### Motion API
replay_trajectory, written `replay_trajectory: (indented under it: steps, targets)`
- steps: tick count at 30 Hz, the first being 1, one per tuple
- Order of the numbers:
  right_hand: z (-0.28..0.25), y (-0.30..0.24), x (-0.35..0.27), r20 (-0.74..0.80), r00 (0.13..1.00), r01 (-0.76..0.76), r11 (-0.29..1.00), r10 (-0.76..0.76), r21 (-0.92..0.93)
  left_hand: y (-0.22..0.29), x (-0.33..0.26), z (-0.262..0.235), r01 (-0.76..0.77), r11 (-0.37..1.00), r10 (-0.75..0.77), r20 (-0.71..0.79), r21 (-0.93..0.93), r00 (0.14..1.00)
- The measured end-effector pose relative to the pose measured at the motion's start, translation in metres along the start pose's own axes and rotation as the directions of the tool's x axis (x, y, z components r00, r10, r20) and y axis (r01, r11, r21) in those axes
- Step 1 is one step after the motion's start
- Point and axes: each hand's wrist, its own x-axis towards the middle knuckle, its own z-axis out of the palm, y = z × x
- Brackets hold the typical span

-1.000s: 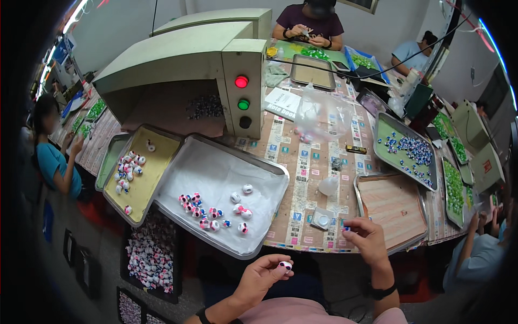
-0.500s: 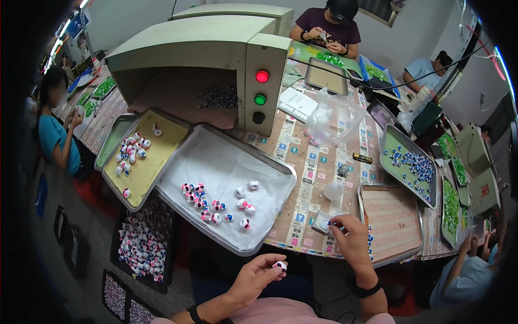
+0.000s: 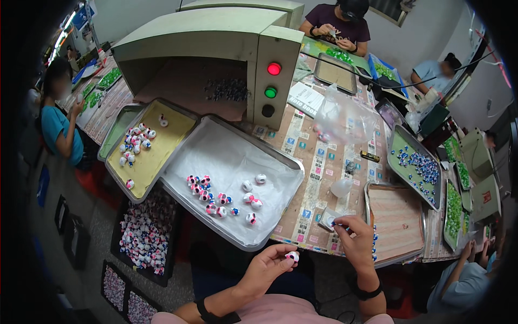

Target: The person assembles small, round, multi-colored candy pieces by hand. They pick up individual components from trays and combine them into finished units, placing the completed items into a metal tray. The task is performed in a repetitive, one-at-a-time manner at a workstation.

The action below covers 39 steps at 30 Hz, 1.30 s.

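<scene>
My left hand (image 3: 265, 271) is closed in a pinch round a small white figurine head (image 3: 293, 256) with dark and pink marks, held just off the table's near edge. To its right, my right hand (image 3: 356, 241) pinches a tiny blue piece (image 3: 334, 223) over a small whitish pad (image 3: 327, 218) on the table; whether the piece touches the pad I cannot tell. Ahead of my left hand lies a tray lined with white paper (image 3: 280, 178). On it are white round heads (image 3: 261, 179) and a cluster of pink, blue and white figures (image 3: 198, 187).
A beige oven-like machine (image 3: 199, 29) stands at the back. Left of the white tray is a yellow-lined tray (image 3: 175, 127) with more figures. A clear plastic bag (image 3: 342, 116), a translucent bottle (image 3: 341, 188) and trays (image 3: 396, 218) lie rightward. Other people work around the table.
The view has shifted slightly, so the scene sits a little further right. My left hand has come a bit up and right with the head; my right hand keeps its pinch near the pad.
</scene>
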Motion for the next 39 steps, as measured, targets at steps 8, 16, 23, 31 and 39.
replay_trajectory:
  steps: [8,16,23,31,39]
  targets:
    - [0.002,-0.032,-0.036,0.214,0.966,-0.227,0.864,0.142,0.450,-0.005,0.007,0.004,-0.004,0.999,0.004,0.003,-0.042,1.000]
    - [0.014,-0.034,-0.051,0.280,0.951,-0.272,0.799,0.135,0.536,-0.005,0.006,0.007,0.011,0.997,-0.008,0.030,-0.078,1.000]
    - [0.015,-0.030,-0.052,0.332,0.939,-0.244,0.858,0.093,0.452,-0.008,0.004,0.006,0.027,0.997,-0.025,0.024,-0.074,0.999]
    - [0.016,-0.035,-0.053,0.321,0.944,-0.224,0.867,0.079,0.444,-0.003,0.001,0.000,-0.052,0.990,0.045,0.054,0.132,0.998]
    - [0.011,-0.048,-0.048,0.304,0.952,-0.121,0.897,-0.016,0.425,0.030,-0.011,-0.006,-0.316,0.871,0.302,0.097,0.376,0.948]
